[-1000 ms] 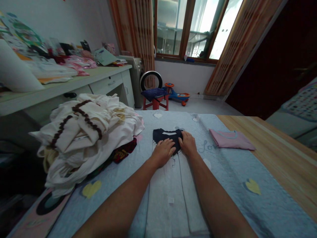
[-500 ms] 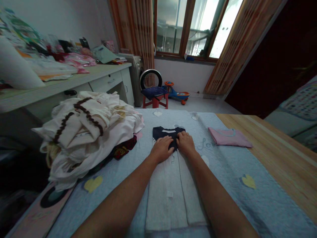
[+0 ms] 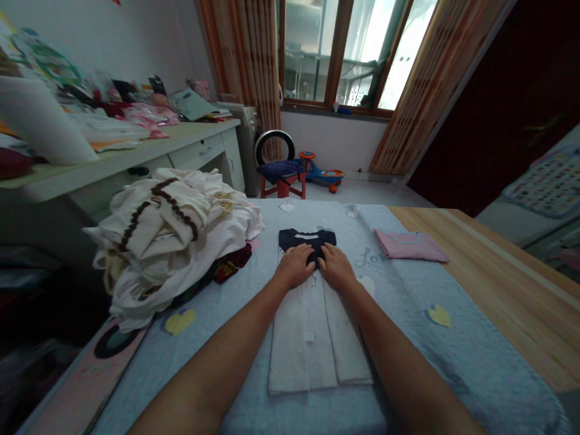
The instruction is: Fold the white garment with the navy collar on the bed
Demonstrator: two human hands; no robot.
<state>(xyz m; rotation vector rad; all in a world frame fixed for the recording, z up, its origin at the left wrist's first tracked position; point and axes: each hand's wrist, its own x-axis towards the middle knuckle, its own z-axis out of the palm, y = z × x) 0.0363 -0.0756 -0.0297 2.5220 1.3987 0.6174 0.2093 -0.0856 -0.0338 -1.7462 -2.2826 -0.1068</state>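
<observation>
A white garment with a dark navy top part [image 3: 312,338] lies folded lengthwise on the light blue cloth [image 3: 244,380], its neckline pointing away from me. My left hand [image 3: 296,266] rests flat on the left of the navy part, fingers stretched out. Beside it, my right hand [image 3: 336,267] presses on the right of the same part, its fingers also extended. The two hands nearly meet over the middle of the garment. Off to the right is a pink folded garment [image 3: 412,245], touched by neither hand.
On the left sits a large heap of white and cream clothes [image 3: 181,235], with dark red fabric [image 3: 231,263] under its edge. A cluttered desk [image 3: 194,142] stands behind it. Bare wooden surface [image 3: 498,272] shows at right. Beyond the cloth is a red stool [image 3: 283,184].
Both hands stay on the navy part, with the right hand slightly lower and nearer the left. The whole view has shifted a little, and the garment's near edge now appears higher.
</observation>
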